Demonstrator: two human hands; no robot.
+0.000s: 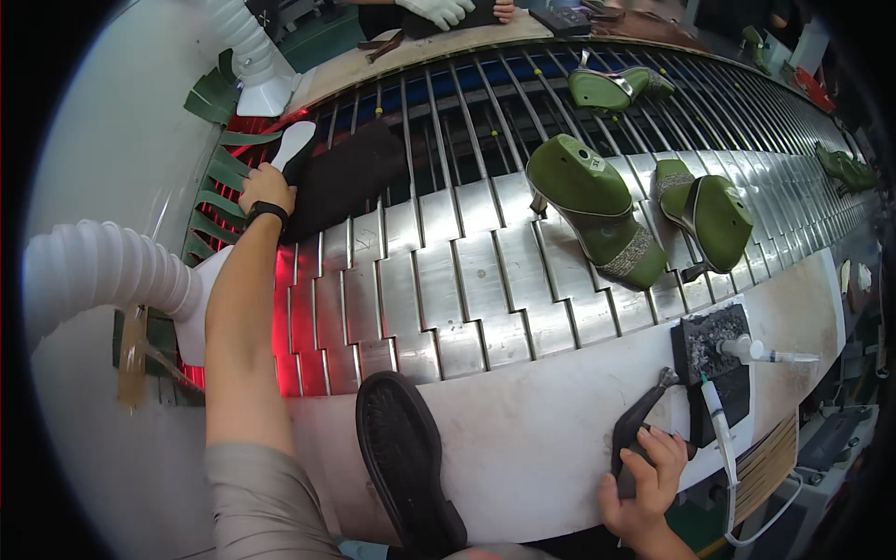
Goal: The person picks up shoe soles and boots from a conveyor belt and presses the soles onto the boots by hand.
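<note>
My left hand (266, 191) reaches to the far left, by the red-lit curtain strips. Its fingers are closed on the near end of a shoe sole (296, 143) with a pale face and a dark side. Beside it a black cloth (350, 173) lies on the conveyor. At the lower right, my right hand (647, 481) curls its fingers round a black curved tool (638, 413) with a grey knobbed tip; part of it is hidden by the fingers. Another black shoe sole (401, 457) lies tread side up on the white table, between my arms.
Green heeled sandals (581, 187) lie on the slatted metal conveyor (485, 280). White ducts (103, 271) stand at the left. On the right, a black block (714, 336) sits near syringes (719, 420). Across the conveyor shows another person's gloved hand (437, 9).
</note>
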